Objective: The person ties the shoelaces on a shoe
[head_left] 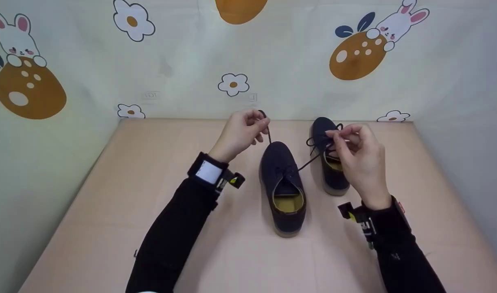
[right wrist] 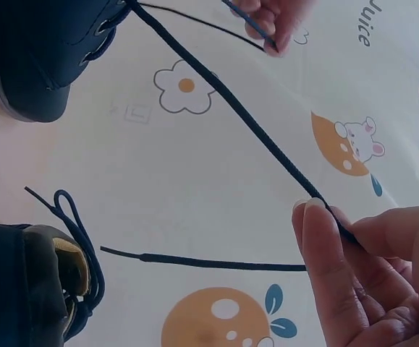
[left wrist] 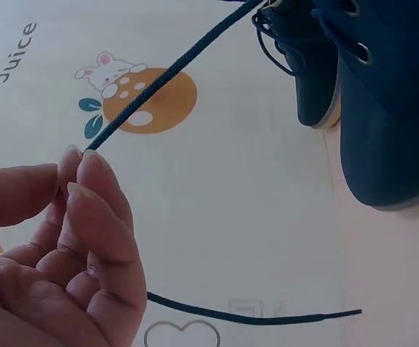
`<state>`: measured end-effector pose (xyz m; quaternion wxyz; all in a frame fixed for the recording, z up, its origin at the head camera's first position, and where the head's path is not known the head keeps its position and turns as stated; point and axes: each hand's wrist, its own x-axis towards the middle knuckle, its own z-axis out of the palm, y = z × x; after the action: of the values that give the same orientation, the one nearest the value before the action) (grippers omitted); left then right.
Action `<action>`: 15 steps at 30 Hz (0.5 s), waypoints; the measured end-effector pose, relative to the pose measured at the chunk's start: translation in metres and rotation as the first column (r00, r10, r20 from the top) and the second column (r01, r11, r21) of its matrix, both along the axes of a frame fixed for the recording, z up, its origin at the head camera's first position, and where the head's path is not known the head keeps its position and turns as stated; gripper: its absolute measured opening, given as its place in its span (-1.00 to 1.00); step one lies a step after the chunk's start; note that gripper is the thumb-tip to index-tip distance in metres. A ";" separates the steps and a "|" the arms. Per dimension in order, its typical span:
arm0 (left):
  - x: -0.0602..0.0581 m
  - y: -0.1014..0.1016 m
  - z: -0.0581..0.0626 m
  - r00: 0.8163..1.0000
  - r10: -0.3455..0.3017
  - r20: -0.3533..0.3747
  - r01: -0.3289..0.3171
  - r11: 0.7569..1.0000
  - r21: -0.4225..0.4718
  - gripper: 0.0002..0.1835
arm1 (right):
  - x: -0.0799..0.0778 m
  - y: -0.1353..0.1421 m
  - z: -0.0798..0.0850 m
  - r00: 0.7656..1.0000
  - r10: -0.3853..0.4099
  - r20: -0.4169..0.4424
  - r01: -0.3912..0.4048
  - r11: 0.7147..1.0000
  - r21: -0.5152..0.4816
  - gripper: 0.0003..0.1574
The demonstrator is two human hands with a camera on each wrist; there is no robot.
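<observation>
A dark navy lace-up shoe (head_left: 277, 160) with a yellowish insole stands on the table, toe pointing away. My left hand (head_left: 243, 132), beyond and left of its toe, pinches one shoelace (left wrist: 173, 69) between thumb and fingers; the loose tail trails below the hand. On the other side, my right hand (head_left: 364, 162) pinches the other shoelace (right wrist: 245, 119), pulled in a straight line from the eyelets, its tipped end hanging free. Both laces come from the same shoe. A matching shoe (head_left: 336, 184) stands to the right, its laces tied in a bow, partly behind my right hand.
The light wooden-toned table (head_left: 122, 183) meets a pale patterned backdrop (head_left: 183, 81) at its far edge. Side walls of the same pale sheet rise left and right. A strapped camera (head_left: 232, 179) sits on the left wrist, another (head_left: 356, 215) on the right.
</observation>
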<state>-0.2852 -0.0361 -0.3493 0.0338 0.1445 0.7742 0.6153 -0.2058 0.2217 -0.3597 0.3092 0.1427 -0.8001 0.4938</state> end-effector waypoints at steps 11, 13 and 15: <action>-0.005 0.057 -0.004 0.957 -0.287 0.027 0.287 0.934 -0.213 -0.74 | -0.001 0.004 -0.002 0.998 -0.004 0.067 0.001 0.999 0.046 -0.86; -0.004 0.055 -0.008 0.959 -0.281 0.028 0.280 0.935 -0.219 -0.74 | -0.002 0.005 -0.002 0.996 -0.017 0.082 0.011 0.997 0.074 -0.84; -0.004 0.049 -0.012 0.965 -0.263 0.020 0.261 0.942 -0.212 -0.75 | -0.002 0.007 -0.002 0.995 -0.029 0.097 0.019 0.995 0.098 -0.82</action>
<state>-0.2895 0.0133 -0.3612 0.1274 0.2442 0.8097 0.5181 -0.2080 0.2285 -0.3613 0.2680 0.1234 -0.8390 0.4573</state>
